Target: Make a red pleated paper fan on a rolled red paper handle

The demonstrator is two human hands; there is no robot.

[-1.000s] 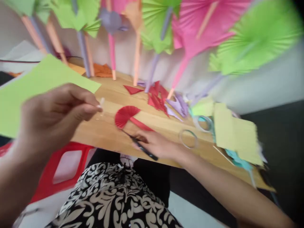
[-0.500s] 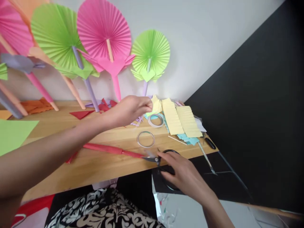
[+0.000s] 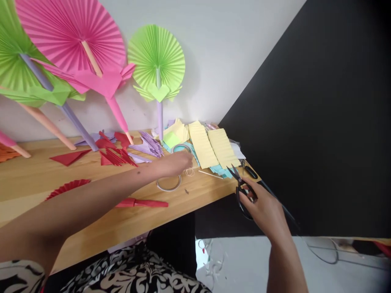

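Note:
My right hand (image 3: 264,207) is closed round the black handles of a pair of scissors (image 3: 240,183), whose blades are a little apart and point up and to the left. My left hand (image 3: 180,163) has its fingers closed above two tape rolls; what they hold, if anything, is hidden. A thin curled strip (image 3: 190,172) shows just below those fingertips. The nearer tape roll (image 3: 169,189) lies partly under my left hand, and the other tape roll (image 3: 182,146) is just behind it. A red rolled paper stick (image 3: 151,203) lies below my left forearm.
Pleated yellow paper (image 3: 224,147) lies over blue paper at the table's right end, near a black-handled tool (image 3: 251,172). Red folded paper (image 3: 117,156) and purple folded paper (image 3: 149,144) lie along the back. Large paper fans (image 3: 156,49) lean on the wall. A black panel (image 3: 305,122) stands at right.
The view has turned right. My right hand has lifted the scissors away from the red stick's end and moved right. My left hand has come down to the tape rolls.

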